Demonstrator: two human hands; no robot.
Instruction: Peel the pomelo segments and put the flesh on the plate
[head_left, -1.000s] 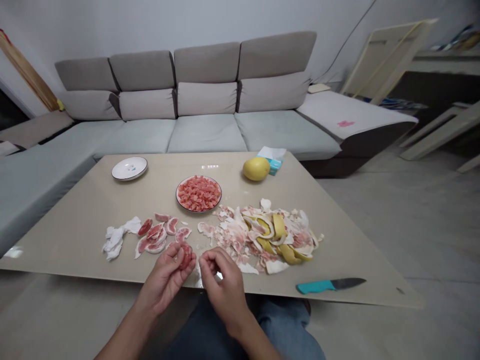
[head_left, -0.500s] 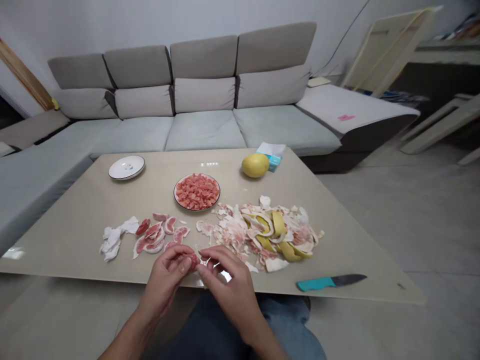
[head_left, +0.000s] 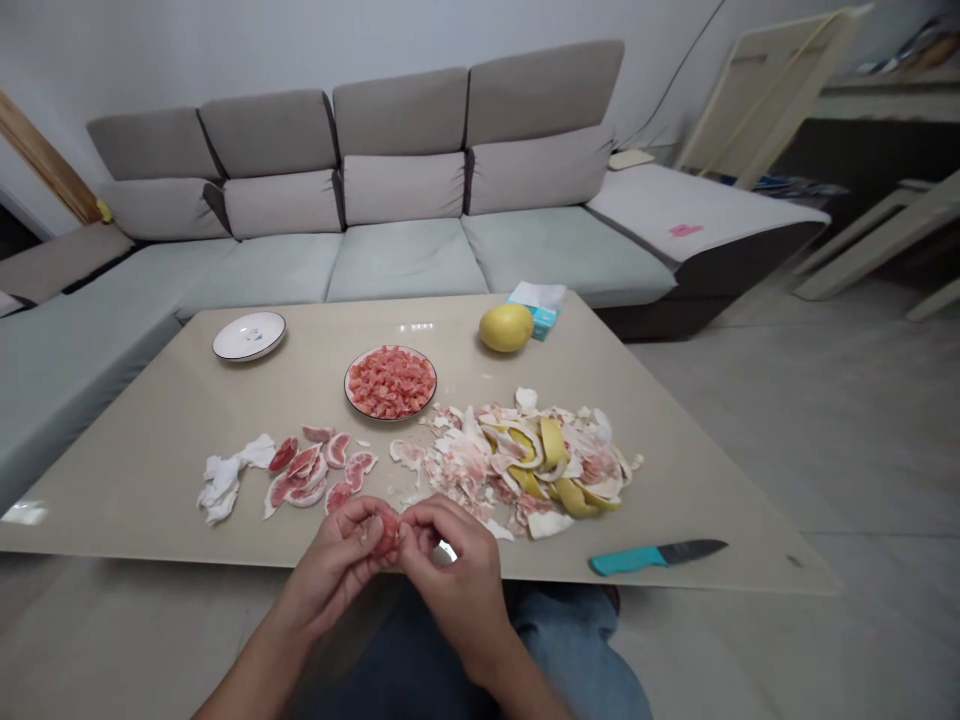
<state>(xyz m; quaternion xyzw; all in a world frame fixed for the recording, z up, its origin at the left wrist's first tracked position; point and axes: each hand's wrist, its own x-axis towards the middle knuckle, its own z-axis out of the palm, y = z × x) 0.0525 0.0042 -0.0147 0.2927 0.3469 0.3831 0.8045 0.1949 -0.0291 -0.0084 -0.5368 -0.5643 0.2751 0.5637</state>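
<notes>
Over the near edge of the table, my left hand (head_left: 341, 555) is closed around a red pomelo segment (head_left: 388, 533). Finger and thumb of my right hand (head_left: 454, 560) pinch at the right side of that same segment. Just beyond my left hand lie several pomelo segments (head_left: 307, 478) with pale skin on them. A plate (head_left: 347, 393) heaped with peeled red pomelo pulp (head_left: 393, 382) stands farther back. To the right of my hands spreads a pile of pomelo peel and membrane (head_left: 525, 460), white, pink and yellow-green.
A knife (head_left: 658, 556) with a turquoise handle lies near the front right edge of the table (head_left: 150, 470). Crumpled tissue (head_left: 225, 480) sits at left, a white plate (head_left: 250, 337) at back left. A whole yellow pomelo (head_left: 506, 328) rests beside a tissue box (head_left: 541, 315). Behind is a sofa (head_left: 405, 260).
My right hand has come in against the segment, its fingertips now pinching its edge. More of the red segment shows between my hands. The view has shifted slightly.
</notes>
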